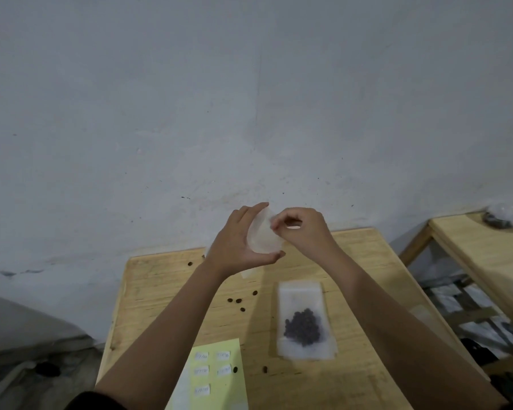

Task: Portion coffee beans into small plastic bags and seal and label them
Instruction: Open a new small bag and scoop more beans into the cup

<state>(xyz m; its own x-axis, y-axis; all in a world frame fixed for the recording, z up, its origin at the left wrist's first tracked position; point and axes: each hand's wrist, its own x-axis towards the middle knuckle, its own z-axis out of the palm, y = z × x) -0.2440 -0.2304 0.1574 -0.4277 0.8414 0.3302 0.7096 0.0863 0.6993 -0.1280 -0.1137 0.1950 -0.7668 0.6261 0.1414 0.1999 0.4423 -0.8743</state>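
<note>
I hold a small clear plastic bag (262, 233) up above the far part of the wooden table (353, 291). My left hand (234, 247) cups the bag from the left and below. The fingers of my right hand (302, 229) pinch its upper right edge. The bag looks empty. Flat on the table lies another clear bag (304, 321) with a dark heap of coffee beans in its lower half. A yellow sheet (219, 377) with several small white labels rests at the near edge, under my left forearm.
Loose coffee beans (237, 301) are scattered on the table's middle and near the label sheet. To the right stands a second wooden table (480, 250) with a bag of beans (496, 218) on it and packets on a shelf below. A grey wall is close behind.
</note>
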